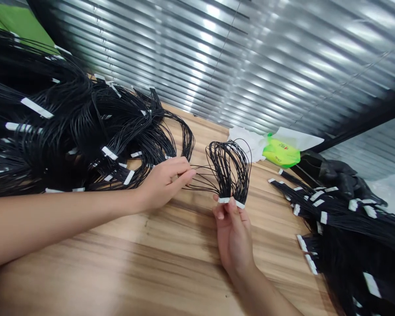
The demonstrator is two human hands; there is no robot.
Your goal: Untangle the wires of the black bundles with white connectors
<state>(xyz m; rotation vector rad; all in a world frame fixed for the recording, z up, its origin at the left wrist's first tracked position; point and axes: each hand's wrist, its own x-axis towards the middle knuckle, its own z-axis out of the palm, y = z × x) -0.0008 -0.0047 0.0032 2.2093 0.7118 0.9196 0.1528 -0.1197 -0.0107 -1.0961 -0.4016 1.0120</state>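
Right now, taking the middle of my feed as the centre of the dial, I have the looped bundle of black wires just off centre, between 3 and 4 o'clock. My right hand, at 5 o'clock, grips it by the white connectors at its near end, thumb laid on top and fingers curled underneath. The loops stand away from that grip toward 12 o'clock; I cannot tell whether they touch the worktop. My left hand, at 8 o'clock, has thumb and fingers pinched together on a few thin strands, which stretch across from the bundle.

Between 9 and 10 o'clock I see a large heap of black wires, with white end pieces scattered through it; some of its strands lie just beside my left hand. Around 4 o'clock sits another pile of black wires, well apart from both hands, its white ends mostly facing inward. At 3 o'clock there is a yellow-green packet, with crumpled white paper beside it. Corrugated metal sheeting fills 12 o'clock.
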